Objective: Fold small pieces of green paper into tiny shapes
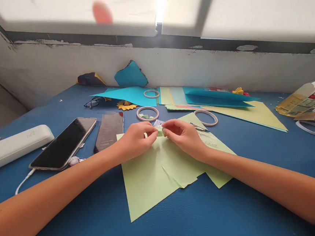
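Between the fingertips of my left hand (137,138) and my right hand (185,137) is a small piece of light green paper (160,132). Both hands are closed in a pinch on it, one from each side. Below them, a larger light green sheet (149,183) lies on the blue table (220,219), with a torn or cut lower edge. A clear ruler (209,139) and a slim pointed tool (199,127) lie partly behind my right hand. A small printed item (159,123) shows just beyond my fingertips, its kind unclear.
Tape rolls (147,119) (217,120) stand just beyond my hands. To the left lie two phones (64,143) (109,132) and a white power strip-like bar (14,149). Coloured sheets (132,94), glasses (92,102) and a tilted bottle (299,97) sit farther back.
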`<action>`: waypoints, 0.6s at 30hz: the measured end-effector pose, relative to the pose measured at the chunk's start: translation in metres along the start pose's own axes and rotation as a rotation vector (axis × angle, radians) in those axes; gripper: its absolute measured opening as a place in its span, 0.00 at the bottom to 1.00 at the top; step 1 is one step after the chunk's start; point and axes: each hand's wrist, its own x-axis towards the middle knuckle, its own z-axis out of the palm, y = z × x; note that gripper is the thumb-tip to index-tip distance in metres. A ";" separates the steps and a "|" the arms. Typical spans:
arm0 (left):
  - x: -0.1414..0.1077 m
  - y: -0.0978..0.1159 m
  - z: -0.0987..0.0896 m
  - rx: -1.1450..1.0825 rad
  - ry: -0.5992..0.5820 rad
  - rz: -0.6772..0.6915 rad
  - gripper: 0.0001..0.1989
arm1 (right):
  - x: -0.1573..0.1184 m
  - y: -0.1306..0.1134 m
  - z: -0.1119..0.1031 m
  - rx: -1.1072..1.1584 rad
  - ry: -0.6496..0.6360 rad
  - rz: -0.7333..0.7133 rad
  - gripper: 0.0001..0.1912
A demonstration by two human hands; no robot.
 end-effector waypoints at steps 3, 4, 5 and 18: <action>-0.001 0.002 -0.002 -0.036 -0.024 0.000 0.12 | -0.001 -0.002 0.001 0.106 -0.075 0.096 0.09; -0.001 0.003 -0.003 -0.042 -0.032 0.004 0.12 | 0.000 -0.002 0.001 0.137 -0.091 0.121 0.10; -0.001 0.002 -0.003 -0.045 -0.041 0.008 0.12 | 0.000 -0.002 0.000 0.163 -0.101 0.143 0.10; -0.005 0.000 -0.002 0.012 -0.110 0.050 0.11 | -0.001 -0.007 -0.002 0.250 -0.195 0.189 0.10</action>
